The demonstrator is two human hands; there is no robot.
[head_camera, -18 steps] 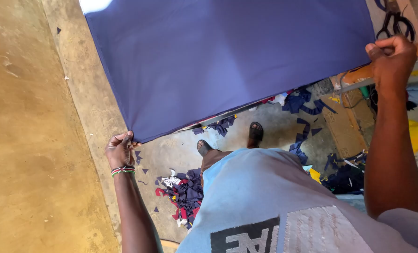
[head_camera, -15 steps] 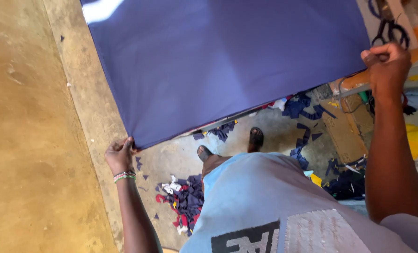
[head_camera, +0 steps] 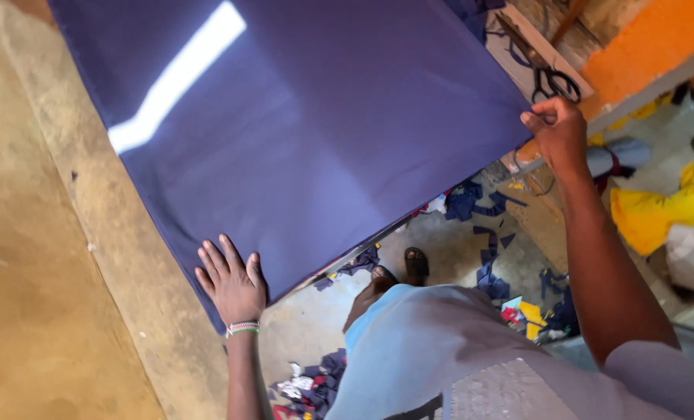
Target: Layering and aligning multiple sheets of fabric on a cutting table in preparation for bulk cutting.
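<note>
- Fabric (head_camera: 316, 140), one large sheet of plain dark purple-blue cloth, lies spread flat over one worktable (head_camera: 43, 257) with a worn tan top; it fills the upper middle of the view and its near edge hangs at the table's edge.
- One bright strip of light crosses the cloth on a slant near its upper left.
- Two hands of the person wearing the camera are in view, one at each near corner of the cloth.
- Left hand (head_camera: 234, 284) lies palm down on the cloth's near left corner, fingers spread wide and flat, gripping nothing.
- One beaded bracelet (head_camera: 242, 328), banded in pale and green colours, circles the left wrist.
- Right hand (head_camera: 558, 134) is at the cloth's near right corner, arm stretched out, fingers curled in tight and pinching the cloth's edge.
- One pair of black-handled scissors (head_camera: 553, 78) lies on the table just beyond the right hand, beside the cloth.
- One pale grey-blue shirt (head_camera: 440, 350) covers the person's body at the bottom of the view.
- Two feet (head_camera: 401, 268) in dark sandals stand on the concrete floor below the table's edge.
- Scraps of cloth (head_camera: 479, 210), too many to count, mostly dark blue with some red and white, litter the floor around the feet.
- One bundle of yellow cloth (head_camera: 658, 206) lies on the floor at the far right, well apart from the hands.
</note>
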